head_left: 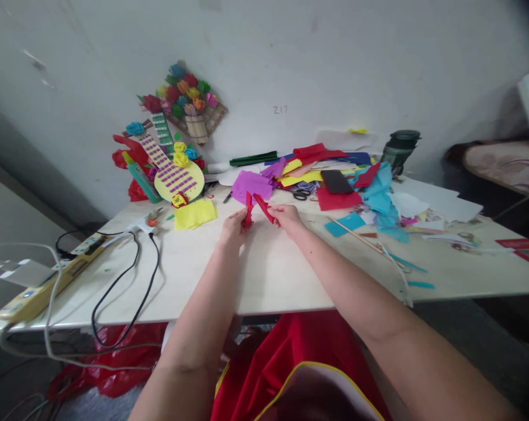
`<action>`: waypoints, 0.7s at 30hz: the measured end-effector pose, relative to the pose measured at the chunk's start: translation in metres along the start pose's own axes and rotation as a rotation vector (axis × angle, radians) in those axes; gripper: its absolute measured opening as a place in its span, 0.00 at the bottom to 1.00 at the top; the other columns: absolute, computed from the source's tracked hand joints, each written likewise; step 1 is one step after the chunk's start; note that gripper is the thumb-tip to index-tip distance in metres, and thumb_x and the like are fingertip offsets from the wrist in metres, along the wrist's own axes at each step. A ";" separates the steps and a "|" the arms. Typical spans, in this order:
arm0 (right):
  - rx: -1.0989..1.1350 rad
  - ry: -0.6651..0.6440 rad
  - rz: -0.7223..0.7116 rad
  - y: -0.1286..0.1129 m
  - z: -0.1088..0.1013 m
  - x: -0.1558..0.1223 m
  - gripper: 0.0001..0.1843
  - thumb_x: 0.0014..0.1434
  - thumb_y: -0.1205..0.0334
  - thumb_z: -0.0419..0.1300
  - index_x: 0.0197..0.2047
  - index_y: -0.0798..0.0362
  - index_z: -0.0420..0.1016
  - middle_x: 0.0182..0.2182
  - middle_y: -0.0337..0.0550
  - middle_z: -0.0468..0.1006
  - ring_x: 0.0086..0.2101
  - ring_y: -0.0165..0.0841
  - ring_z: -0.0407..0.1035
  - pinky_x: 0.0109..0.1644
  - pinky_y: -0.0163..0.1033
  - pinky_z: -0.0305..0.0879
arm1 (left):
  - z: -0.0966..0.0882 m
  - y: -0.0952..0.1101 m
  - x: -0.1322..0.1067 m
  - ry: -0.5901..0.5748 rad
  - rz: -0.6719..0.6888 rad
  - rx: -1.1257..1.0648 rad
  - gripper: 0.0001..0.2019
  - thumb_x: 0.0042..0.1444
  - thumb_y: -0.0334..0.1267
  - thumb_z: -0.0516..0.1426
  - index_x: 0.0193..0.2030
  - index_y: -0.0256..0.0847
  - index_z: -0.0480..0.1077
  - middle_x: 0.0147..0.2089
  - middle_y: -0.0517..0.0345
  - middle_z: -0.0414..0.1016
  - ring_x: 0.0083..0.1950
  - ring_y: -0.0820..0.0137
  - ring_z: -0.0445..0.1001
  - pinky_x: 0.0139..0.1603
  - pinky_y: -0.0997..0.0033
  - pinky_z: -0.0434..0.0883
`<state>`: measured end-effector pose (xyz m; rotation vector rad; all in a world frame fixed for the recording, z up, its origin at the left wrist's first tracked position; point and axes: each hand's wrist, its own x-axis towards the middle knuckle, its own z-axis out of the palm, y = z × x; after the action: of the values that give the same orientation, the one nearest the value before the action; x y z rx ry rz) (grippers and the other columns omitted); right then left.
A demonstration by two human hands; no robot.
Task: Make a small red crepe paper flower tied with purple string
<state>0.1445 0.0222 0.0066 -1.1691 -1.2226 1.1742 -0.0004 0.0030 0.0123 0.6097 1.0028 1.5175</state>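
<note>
Red crepe-like paper shows at both sets of fingertips, right over the middle of the long white tabletop (pixel 194 275)! The left hand (pixel 235 225) is closed in a pinch on a narrow folded red strip (pixel 249 210), which stands nearly upright; across from it, the right hand (pixel 286 218) pinches a second narrow red strip (pixel 263 207), slanting up toward the first. Their upper ends sit close together, and whether the two are joined I can't tell. Just behind them, look, a crumpled purple paper sheet (pixel 251 186), with black-handled scissors (pixel 301 195) to its right and a dark flat rectangular object (pixel 336 182) lying on the heap of coloured paper beyond. Over to the left, near the left hand, there's a flat yellow paper sheet (pixel 196 214), and behind that a guitar-shaped yellow-and-purple craft piece (pixel 180 178), trimmed with paper flowers, leans up beside a teal bottle with a yellow-green tip (pixel 142 180). Out on the right, a slim wooden stick (pixel 356 235) lies across a bright blue paper piece (pixel 345 224), while a dark green tumbler (pixel 399 153) stands at the back, near the wall.
</note>
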 end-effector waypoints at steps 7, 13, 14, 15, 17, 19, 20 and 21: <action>0.152 -0.065 0.028 -0.001 0.005 -0.003 0.03 0.50 0.69 0.60 0.26 0.58 0.71 0.11 0.34 0.68 0.13 0.23 0.60 0.15 0.27 0.60 | -0.001 -0.003 0.000 -0.121 -0.010 -0.027 0.03 0.49 0.30 0.58 0.31 0.34 0.71 0.21 0.61 0.67 0.21 0.79 0.65 0.27 0.76 0.68; 0.168 -0.119 0.033 -0.001 0.009 -0.005 0.05 0.51 0.70 0.61 0.25 0.57 0.70 0.12 0.34 0.69 0.14 0.25 0.65 0.16 0.28 0.65 | -0.002 -0.004 0.000 -0.143 -0.056 -0.070 0.05 0.50 0.28 0.56 0.33 0.36 0.73 0.31 0.56 0.74 0.28 0.76 0.70 0.36 0.74 0.70; 0.167 -0.130 0.033 -0.002 0.009 -0.006 0.05 0.51 0.70 0.60 0.25 0.57 0.70 0.12 0.34 0.69 0.14 0.25 0.65 0.16 0.28 0.65 | -0.001 -0.004 -0.001 -0.147 -0.065 -0.076 0.05 0.51 0.29 0.56 0.33 0.36 0.73 0.32 0.55 0.75 0.30 0.75 0.71 0.37 0.73 0.70; 0.167 -0.140 0.033 -0.002 0.010 -0.007 0.05 0.52 0.71 0.60 0.25 0.57 0.69 0.12 0.34 0.69 0.14 0.25 0.66 0.16 0.28 0.65 | -0.001 -0.004 -0.001 -0.155 -0.071 -0.078 0.05 0.51 0.29 0.55 0.33 0.36 0.73 0.33 0.54 0.75 0.31 0.74 0.71 0.38 0.73 0.70; 0.169 -0.160 0.037 -0.003 0.010 -0.009 0.06 0.53 0.72 0.58 0.25 0.57 0.69 0.13 0.34 0.70 0.14 0.25 0.66 0.16 0.27 0.65 | 0.000 -0.004 -0.002 -0.184 -0.078 -0.074 0.06 0.52 0.30 0.55 0.33 0.36 0.73 0.35 0.53 0.76 0.34 0.72 0.72 0.39 0.71 0.70; 0.171 -0.178 0.037 -0.004 0.011 -0.011 0.07 0.54 0.73 0.57 0.25 0.57 0.69 0.13 0.35 0.71 0.15 0.25 0.67 0.17 0.27 0.65 | 0.001 -0.003 -0.003 -0.219 -0.089 -0.065 0.07 0.53 0.31 0.54 0.34 0.36 0.74 0.36 0.51 0.76 0.37 0.70 0.73 0.40 0.70 0.70; 0.170 -0.185 0.037 -0.004 0.012 -0.011 0.07 0.54 0.74 0.57 0.25 0.58 0.69 0.14 0.35 0.71 0.15 0.25 0.68 0.17 0.28 0.65 | 0.002 -0.003 -0.003 -0.230 -0.093 -0.062 0.07 0.53 0.31 0.54 0.35 0.35 0.74 0.37 0.51 0.76 0.37 0.69 0.73 0.40 0.70 0.70; 0.170 -0.191 0.037 -0.004 0.012 -0.011 0.07 0.54 0.74 0.56 0.25 0.58 0.68 0.14 0.35 0.71 0.16 0.26 0.68 0.17 0.28 0.65 | 0.002 -0.003 -0.003 -0.233 -0.097 -0.061 0.08 0.53 0.31 0.54 0.35 0.35 0.74 0.37 0.51 0.76 0.36 0.70 0.73 0.39 0.70 0.70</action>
<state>0.1322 0.0112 0.0099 -0.9743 -1.2197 1.4151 0.0040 0.0005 0.0110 0.6685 0.7938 1.3517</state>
